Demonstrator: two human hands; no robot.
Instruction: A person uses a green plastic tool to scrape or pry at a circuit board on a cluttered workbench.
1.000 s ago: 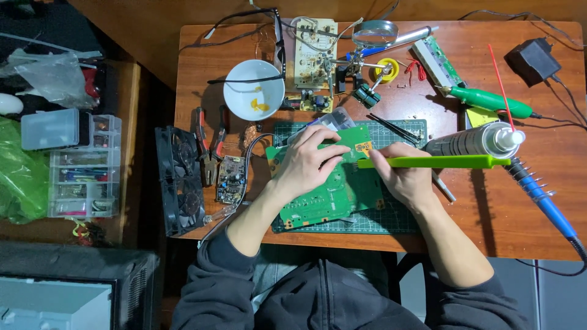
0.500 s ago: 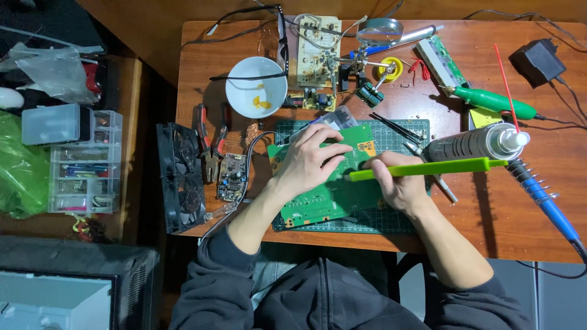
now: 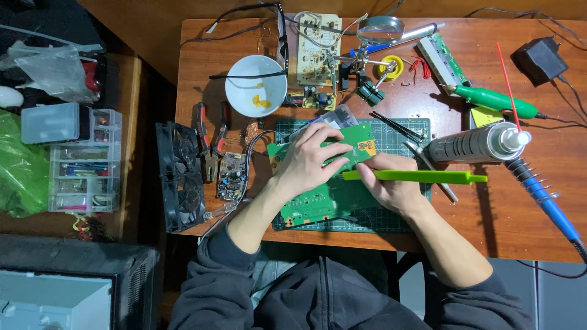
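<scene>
A green circuit board (image 3: pixel 318 205) lies on a dark green cutting mat (image 3: pixel 391 217) at the table's front middle. My left hand (image 3: pixel 309 160) rests flat on the board's upper half, fingers pressing it down. My right hand (image 3: pixel 385 183) grips a long bright-green plastic tool (image 3: pixel 428 177), held level across the board's right edge, its far end pointing right toward a silver spray can (image 3: pixel 471 142).
A white bowl (image 3: pixel 255 85), a beige circuit board (image 3: pixel 318 40), a magnifier stand (image 3: pixel 380 30), red pliers (image 3: pixel 211 137), a small board (image 3: pixel 231 176), black fans (image 3: pixel 180 177), tweezers (image 3: pixel 400 128), a blue soldering iron (image 3: pixel 544 198), a green-handled tool (image 3: pixel 492 98), a black adapter (image 3: pixel 541 58). Parts drawers (image 3: pixel 82 168) stand left.
The green tool has swung from a slight tilt back to level and sits lower across the board. My left hand has stayed on the board.
</scene>
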